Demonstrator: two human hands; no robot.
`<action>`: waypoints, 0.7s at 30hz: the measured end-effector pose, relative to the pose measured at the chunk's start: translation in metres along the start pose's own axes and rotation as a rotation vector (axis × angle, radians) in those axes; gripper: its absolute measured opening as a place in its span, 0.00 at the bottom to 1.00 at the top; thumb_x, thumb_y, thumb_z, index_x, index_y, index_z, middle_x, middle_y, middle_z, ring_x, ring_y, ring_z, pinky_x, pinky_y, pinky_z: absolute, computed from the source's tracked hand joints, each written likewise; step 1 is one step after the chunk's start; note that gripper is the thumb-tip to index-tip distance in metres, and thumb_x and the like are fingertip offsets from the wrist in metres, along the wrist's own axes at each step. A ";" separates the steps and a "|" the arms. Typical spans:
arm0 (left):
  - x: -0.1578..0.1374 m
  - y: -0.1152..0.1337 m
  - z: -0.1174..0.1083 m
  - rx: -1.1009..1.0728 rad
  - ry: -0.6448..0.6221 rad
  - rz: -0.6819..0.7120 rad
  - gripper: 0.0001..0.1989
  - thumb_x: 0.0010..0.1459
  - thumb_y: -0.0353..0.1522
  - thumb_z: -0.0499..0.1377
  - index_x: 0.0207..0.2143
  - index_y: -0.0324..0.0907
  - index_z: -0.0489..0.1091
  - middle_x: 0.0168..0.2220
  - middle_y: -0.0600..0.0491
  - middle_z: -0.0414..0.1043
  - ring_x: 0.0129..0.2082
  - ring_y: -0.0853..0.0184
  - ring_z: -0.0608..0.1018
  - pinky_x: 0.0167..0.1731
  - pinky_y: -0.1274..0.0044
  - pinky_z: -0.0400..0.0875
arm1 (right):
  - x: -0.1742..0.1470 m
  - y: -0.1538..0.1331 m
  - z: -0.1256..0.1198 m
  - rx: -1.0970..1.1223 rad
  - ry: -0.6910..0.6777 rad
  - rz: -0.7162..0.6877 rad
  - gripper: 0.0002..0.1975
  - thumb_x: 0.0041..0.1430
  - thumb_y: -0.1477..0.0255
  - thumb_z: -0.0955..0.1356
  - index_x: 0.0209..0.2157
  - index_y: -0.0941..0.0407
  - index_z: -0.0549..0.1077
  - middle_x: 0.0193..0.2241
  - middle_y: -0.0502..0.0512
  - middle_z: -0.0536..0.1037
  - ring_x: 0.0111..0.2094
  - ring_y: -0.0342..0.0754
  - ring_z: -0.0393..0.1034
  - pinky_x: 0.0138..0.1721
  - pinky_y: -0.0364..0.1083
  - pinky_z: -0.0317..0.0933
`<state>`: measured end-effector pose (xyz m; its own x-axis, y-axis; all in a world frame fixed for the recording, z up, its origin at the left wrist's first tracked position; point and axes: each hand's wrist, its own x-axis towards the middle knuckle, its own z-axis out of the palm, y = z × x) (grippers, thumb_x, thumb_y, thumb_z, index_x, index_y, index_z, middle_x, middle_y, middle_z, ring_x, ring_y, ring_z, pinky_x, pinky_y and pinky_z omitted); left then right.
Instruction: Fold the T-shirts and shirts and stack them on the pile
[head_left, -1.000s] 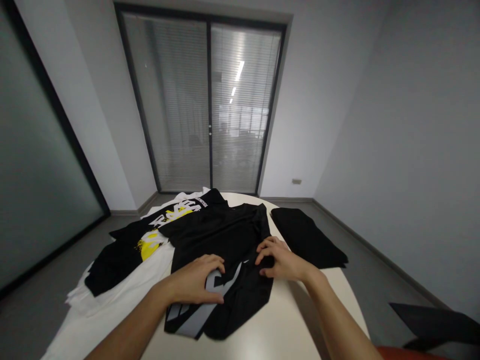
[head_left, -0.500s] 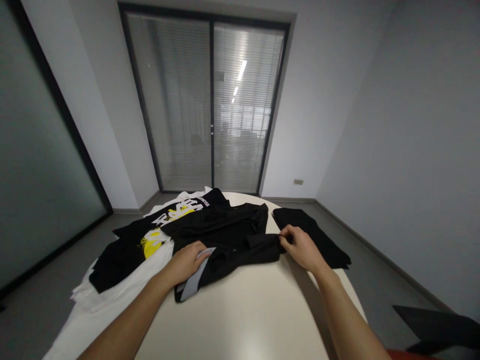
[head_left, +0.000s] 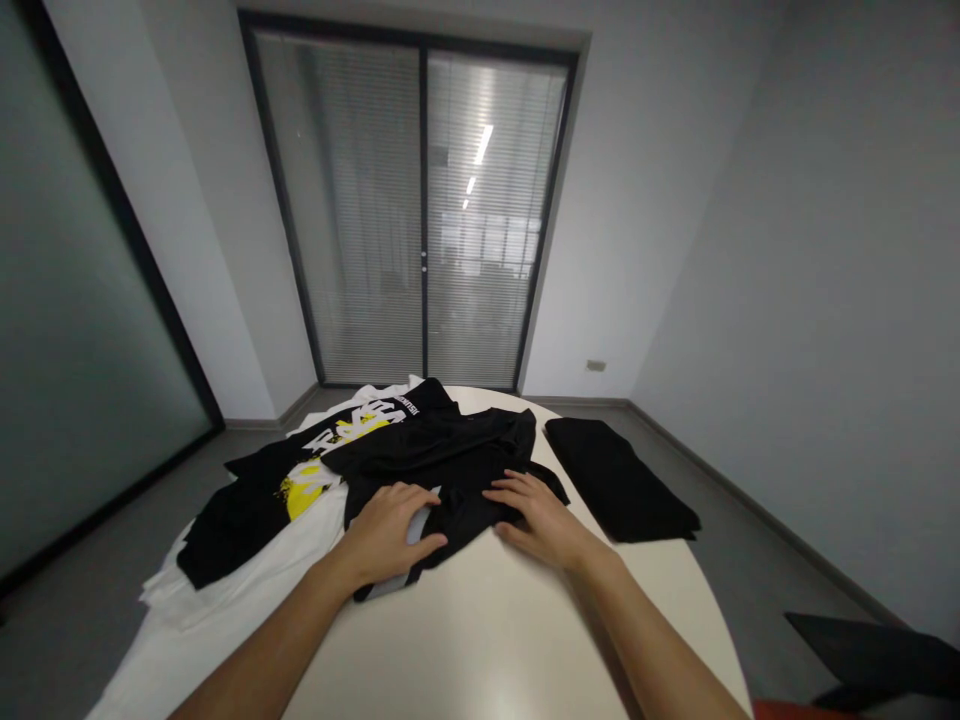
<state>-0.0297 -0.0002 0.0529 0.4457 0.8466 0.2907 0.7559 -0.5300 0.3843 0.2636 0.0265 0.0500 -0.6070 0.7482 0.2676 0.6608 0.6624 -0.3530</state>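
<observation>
A black T-shirt (head_left: 450,455) with a grey panel lies partly folded on the white table in front of me. My left hand (head_left: 394,530) rests on its near left part, over the grey panel, thumb apart from the fingers. On the near right part of the same shirt lies my right hand (head_left: 540,520), palm down with fingers spread. Under and around my hands the cloth is creased, and some of it is hidden by them.
Left of the shirt lie a black T-shirt with a yellow and white print (head_left: 307,485) and white garments (head_left: 247,600) beneath it. A folded black garment stack (head_left: 619,480) sits at the table's right edge. The round white table (head_left: 480,640) reaches toward me; a dark chair part (head_left: 877,650) is at lower right.
My right hand has let go of the shirt's right end and moved left onto the cloth. The near flap is folded in. My left hand's thumb has spread out.
</observation>
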 end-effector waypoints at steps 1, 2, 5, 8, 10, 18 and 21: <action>-0.001 0.001 0.001 0.010 -0.031 -0.010 0.20 0.54 0.42 0.65 0.48 0.47 0.72 0.48 0.50 0.75 0.50 0.55 0.73 0.52 0.65 0.64 | 0.001 0.000 0.002 -0.004 -0.005 -0.007 0.20 0.59 0.70 0.68 0.54 0.49 0.74 0.53 0.57 0.76 0.63 0.59 0.59 0.64 0.62 0.50; -0.002 0.000 0.002 0.018 -0.061 -0.021 0.22 0.53 0.42 0.66 0.49 0.47 0.72 0.49 0.50 0.75 0.51 0.55 0.73 0.52 0.64 0.64 | 0.001 0.001 0.002 -0.001 0.007 -0.007 0.16 0.60 0.71 0.67 0.50 0.50 0.76 0.49 0.57 0.78 0.60 0.58 0.62 0.63 0.60 0.52; -0.004 -0.008 0.005 0.016 -0.124 -0.036 0.21 0.55 0.38 0.65 0.51 0.47 0.71 0.51 0.50 0.74 0.52 0.55 0.72 0.54 0.65 0.63 | 0.001 0.004 -0.001 0.056 0.126 0.051 0.10 0.61 0.73 0.65 0.42 0.52 0.76 0.45 0.56 0.79 0.52 0.54 0.70 0.57 0.55 0.59; -0.003 -0.017 0.003 0.003 -0.137 -0.019 0.13 0.58 0.35 0.61 0.47 0.48 0.73 0.48 0.51 0.76 0.50 0.58 0.74 0.52 0.68 0.63 | 0.000 0.006 -0.009 0.191 0.286 0.157 0.08 0.61 0.72 0.63 0.41 0.53 0.71 0.47 0.57 0.78 0.49 0.51 0.72 0.54 0.51 0.62; -0.002 -0.020 0.000 -0.022 -0.116 -0.039 0.08 0.61 0.34 0.58 0.42 0.48 0.75 0.44 0.52 0.77 0.47 0.59 0.76 0.49 0.70 0.65 | -0.001 0.009 -0.013 0.265 0.364 0.243 0.06 0.62 0.71 0.62 0.40 0.53 0.69 0.46 0.56 0.78 0.48 0.51 0.72 0.51 0.49 0.63; 0.007 -0.031 0.003 -0.176 0.230 -0.188 0.12 0.64 0.37 0.52 0.37 0.44 0.74 0.38 0.51 0.76 0.41 0.61 0.78 0.45 0.71 0.69 | -0.005 0.024 -0.010 -0.050 0.346 0.435 0.13 0.61 0.74 0.61 0.45 0.54 0.71 0.39 0.57 0.78 0.41 0.52 0.73 0.42 0.48 0.64; 0.007 -0.027 0.006 -0.033 0.282 -0.103 0.08 0.61 0.30 0.53 0.39 0.44 0.73 0.40 0.50 0.73 0.43 0.62 0.75 0.46 0.71 0.69 | -0.003 0.019 -0.006 -0.147 0.268 0.200 0.30 0.50 0.86 0.60 0.54 0.54 0.71 0.53 0.59 0.73 0.56 0.52 0.65 0.56 0.52 0.60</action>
<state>-0.0440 0.0205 0.0391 0.2132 0.8518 0.4785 0.7721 -0.4470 0.4518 0.2814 0.0370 0.0480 -0.3353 0.8337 0.4389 0.8228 0.4860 -0.2947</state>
